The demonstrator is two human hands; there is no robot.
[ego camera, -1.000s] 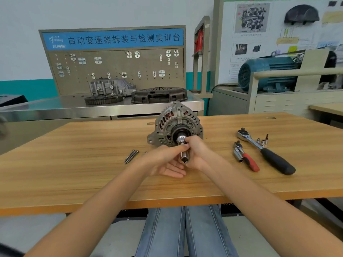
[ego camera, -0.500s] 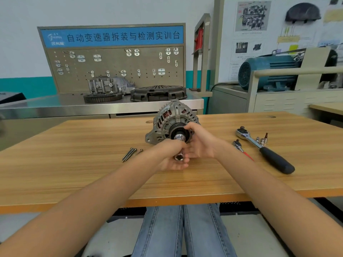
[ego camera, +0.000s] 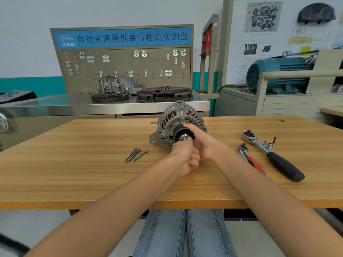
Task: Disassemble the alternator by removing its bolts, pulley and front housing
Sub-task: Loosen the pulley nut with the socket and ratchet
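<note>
The grey alternator (ego camera: 174,119) stands on the wooden table (ego camera: 74,164) with its black pulley (ego camera: 179,135) facing me. My right hand (ego camera: 201,143) wraps the pulley's right side, thumb over its top. My left hand (ego camera: 185,157) is curled into a fist just below the pulley, and its fingertips pinch the silver nut (ego camera: 183,136) at the shaft end. The inside of that fist is hidden. Several long bolts (ego camera: 135,154) lie loose on the table to the left of the alternator.
To the right lie a black-handled ratchet (ego camera: 272,154), a smaller red-handled ratchet (ego camera: 250,159) and a few small sockets and bits (ego camera: 270,144). A steel bench (ego camera: 55,106) with gearbox parts stands behind the table. My legs are under the front edge.
The silver socket seen on the shaft a second ago came off into my left hand and is now out of sight. My right hand shifted up onto the pulley, and the left fingers went back to the shaft end.
</note>
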